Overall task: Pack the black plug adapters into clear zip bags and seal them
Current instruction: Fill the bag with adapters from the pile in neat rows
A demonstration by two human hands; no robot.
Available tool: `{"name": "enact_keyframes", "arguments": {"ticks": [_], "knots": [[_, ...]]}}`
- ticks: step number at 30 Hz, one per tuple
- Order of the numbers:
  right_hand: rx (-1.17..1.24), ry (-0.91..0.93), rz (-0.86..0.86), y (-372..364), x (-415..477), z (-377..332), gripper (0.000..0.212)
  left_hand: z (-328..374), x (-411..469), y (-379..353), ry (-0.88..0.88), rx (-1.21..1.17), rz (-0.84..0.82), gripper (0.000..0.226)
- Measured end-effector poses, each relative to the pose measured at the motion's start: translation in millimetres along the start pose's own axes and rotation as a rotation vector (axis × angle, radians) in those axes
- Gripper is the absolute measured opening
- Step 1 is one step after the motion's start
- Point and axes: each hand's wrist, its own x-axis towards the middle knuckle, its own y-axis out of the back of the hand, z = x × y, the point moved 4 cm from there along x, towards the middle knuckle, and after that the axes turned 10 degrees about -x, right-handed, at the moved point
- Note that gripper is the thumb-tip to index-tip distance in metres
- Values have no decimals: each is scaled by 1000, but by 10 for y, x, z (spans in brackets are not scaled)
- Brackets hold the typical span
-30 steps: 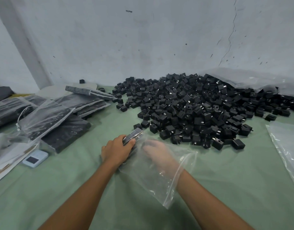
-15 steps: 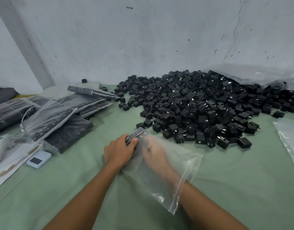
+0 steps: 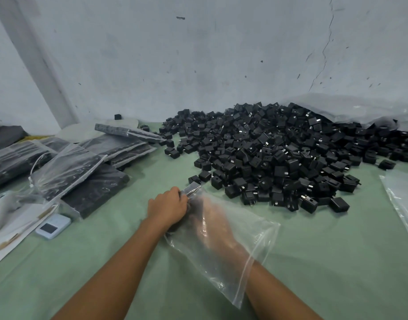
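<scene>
A clear zip bag lies on the green table in front of me. My left hand grips its far left corner from outside, where a few dark adapters show through the plastic. My right hand is inside the bag up to the wrist, reaching toward the left hand. It is blurred behind the film, so I cannot tell how its fingers lie. A big loose pile of black plug adapters spreads just beyond the bag.
Filled zip bags are stacked at the left. A small white device and papers lie nearer the left edge. Empty clear bags sit at the right, and a large plastic sack lies against the wall.
My right hand has slid deeper into the bag, toward the corner that my left hand keeps gripping. The left hand stays about where it was.
</scene>
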Motion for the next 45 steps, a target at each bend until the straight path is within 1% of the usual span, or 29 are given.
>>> {"name": "enact_keyframes", "arguments": {"ticks": [1,3,6,12,14,17,18,20,21,22,23,24,27,29,31,34,36,40,43,45], "knots": [[-31,1,-12,-29,0,37,28,17,11,-18,-9,-37,11,40],[-30,19,9,-40,10,48,30,33,-7,-68,-31,-99,37,40],[-47,26,7,-8,28,-5,32,30,-25,-102,-70,-79,73,40],[-96,21,-61,-31,41,6,34,-3,-18,-99,-65,-86,84,43],[-135,50,-71,-15,41,-32,36,-1,-18,-93,-72,-86,77,43],[-150,83,-208,44,-96,-62,45,-11,-9,-73,-76,-97,70,45],[-161,115,-255,96,-187,-48,45,-20,-2,-74,-74,-93,69,46],[-196,206,-336,290,-449,22,38,-34,10,-78,-76,-85,77,47],[-175,248,-360,427,-598,79,33,-40,14,-82,-80,-83,83,47],[-128,250,-368,589,-745,152,30,-42,21,-88,-86,-81,89,48],[-74,197,-358,760,-894,239,30,-43,27,-97,-92,-78,95,49],[-38,123,-308,938,-1027,338,30,-45,33,-104,-96,-73,101,49],[-32,-69,-17,1395,-1196,680,32,-41,46,-118,-107,-72,116,50],[-92,-191,175,1635,-1085,959,29,-40,50,-126,-112,-73,106,49],[-214,-290,293,1818,-863,1222,26,-39,42,-132,-118,-76,96,49],[-321,-404,337,1897,-574,1533,31,-37,34,-134,-124,-79,104,48],[-333,-431,331,1834,-492,1659,34,-40,40,-137,-128,-76,109,47],[-332,-444,331,1768,-447,1770,30,-51,64,-123,-127,-77,120,48],[-289,-460,318,1781,-461,1814,26,-70,72,-139,-123,-68,112,49],[-242,-471,338,1792,-471,1819,22,-78,76,-148,-123,-68,113,48]]}}
